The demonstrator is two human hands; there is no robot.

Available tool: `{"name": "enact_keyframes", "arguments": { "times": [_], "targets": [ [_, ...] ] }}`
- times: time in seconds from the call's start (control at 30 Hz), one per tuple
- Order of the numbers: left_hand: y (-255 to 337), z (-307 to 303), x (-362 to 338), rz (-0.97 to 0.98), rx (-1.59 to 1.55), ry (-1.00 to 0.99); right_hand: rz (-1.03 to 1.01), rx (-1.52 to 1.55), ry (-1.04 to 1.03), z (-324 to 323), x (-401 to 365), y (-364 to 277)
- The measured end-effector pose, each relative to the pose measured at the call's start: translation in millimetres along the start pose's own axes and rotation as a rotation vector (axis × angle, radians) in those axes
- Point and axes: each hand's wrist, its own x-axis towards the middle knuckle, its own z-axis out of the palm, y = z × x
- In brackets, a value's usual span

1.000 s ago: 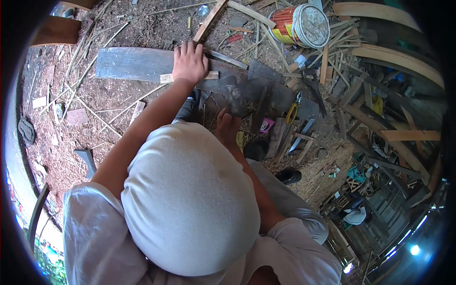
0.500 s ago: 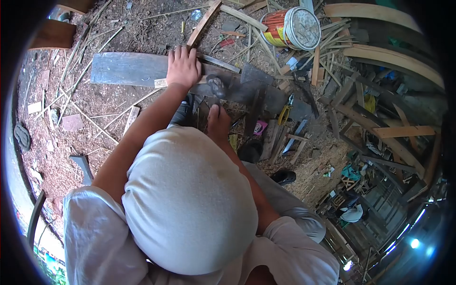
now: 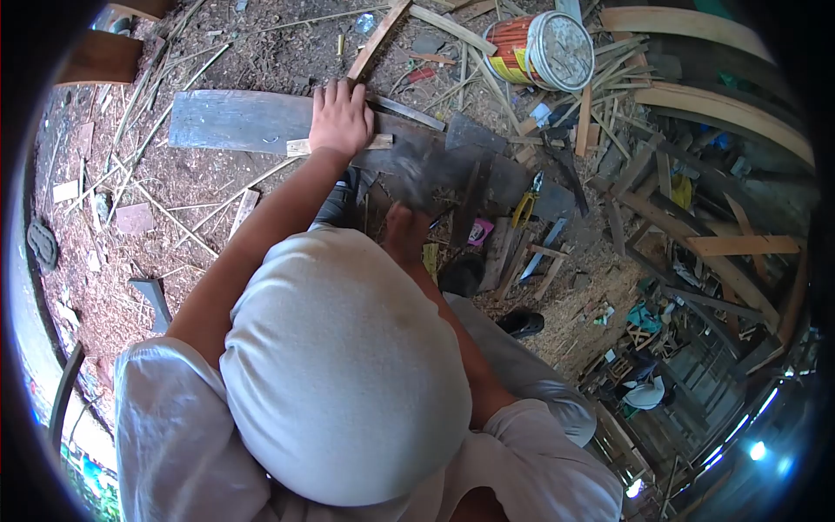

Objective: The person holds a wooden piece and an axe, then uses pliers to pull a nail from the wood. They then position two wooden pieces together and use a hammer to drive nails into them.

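My left hand (image 3: pixel 342 117) lies spread, palm down, over the far edge of a long dark plank (image 3: pixel 235 122). A short pale wood strip (image 3: pixel 376 142) lies partly beneath this hand, crossways on the plank's near side. Closer to my body, my right hand (image 3: pixel 405 233) is closed around the handle of a hammer (image 3: pixel 416 170). The dark hammer head is smeared by motion above the plank, right of my left hand. A narrow wood piece (image 3: pixel 378 39) stretches away from the plank beyond my left fingers.
Right of the plank lie yellow-handled pliers (image 3: pixel 524 204) and a saw-like blade (image 3: pixel 544 248). A paint bucket (image 3: pixel 561 52) rests on its side at the back. Curved timbers (image 3: pixel 731 113) and wooden frames (image 3: pixel 696 226) crowd the right. Offcuts and shavings litter the ground.
The hammer head has swung slightly right and is more blurred, and my right hand has shifted a little toward me. My left hand stays on the plank.
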Motion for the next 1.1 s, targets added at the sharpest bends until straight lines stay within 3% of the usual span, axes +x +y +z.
{"name": "enact_keyframes", "arguments": {
  "times": [0.13, 0.2, 0.23, 0.3, 0.4, 0.43, 0.5, 0.53, 0.6, 0.7, 0.83, 0.9, 0.93, 1.03, 1.1],
  "targets": [
    [7.1, -7.3, 2.4, -0.004, -0.01, -0.037, 0.162, -0.272, -0.059, 4.8, 12.4, -2.4],
    [3.1, -4.1, 2.3, 0.004, -0.015, -0.015, -0.103, -0.35, 0.026, 6.2, 5.9, 1.5],
    [0.0, -1.6, 2.5, 0.0, -0.011, -0.021, -0.098, -0.348, 0.02, 6.1, 4.3, 2.0],
    [2.7, -1.2, 2.0, 0.009, -0.01, -0.009, 0.061, -0.157, -0.041, -2.6, -4.2, 1.3],
    [8.0, -8.1, 2.3, -0.006, -0.024, -0.041, 0.204, -0.229, -0.072, 5.6, 10.5, 6.1],
    [6.0, -6.8, 3.5, -0.015, -0.003, -0.037, 0.192, -0.227, -0.074, 5.4, 10.8, 6.4],
    [2.3, -4.3, 4.5, -0.02, 0.018, -0.019, -0.065, -0.349, 0.013, 6.5, 1.7, 2.5],
    [1.4, -3.7, 4.7, -0.016, 0.023, -0.023, -0.059, -0.347, 0.006, 8.7, 3.1, 1.1],
    [4.0, -3.7, 1.5, -0.001, 0.009, -0.015, 0.141, -0.221, 0.001, 5.9, 1.4, -3.1],
    [6.9, -11.7, 4.6, -0.018, 0.004, -0.101, 0.254, -0.067, -0.057, 3.0, 12.7, -22.3],
    [4.5, -9.5, 3.4, -0.006, 0.015, -0.081, 0.212, 0.172, -0.007, 2.5, 4.2, -7.0],
    [6.9, -7.6, -0.2, 0.006, -0.004, -0.04, 0.095, -0.322, -0.032, 1.0, 11.4, -10.5],
    [7.3, -7.3, 0.3, 0.004, -0.007, -0.033, 0.09, -0.327, -0.025, -1.4, 13.8, -15.0],
    [2.0, -8.3, 2.3, 0.014, -0.009, 0.021, 0.216, -0.059, -0.069, 2.8, 25.0, -27.1],
    [-1.7, -13.8, -1.0, 0.071, -0.131, 0.072, 0.5, 0.278, -0.023, -5.0, 23.2, -33.7]
  ]
}}
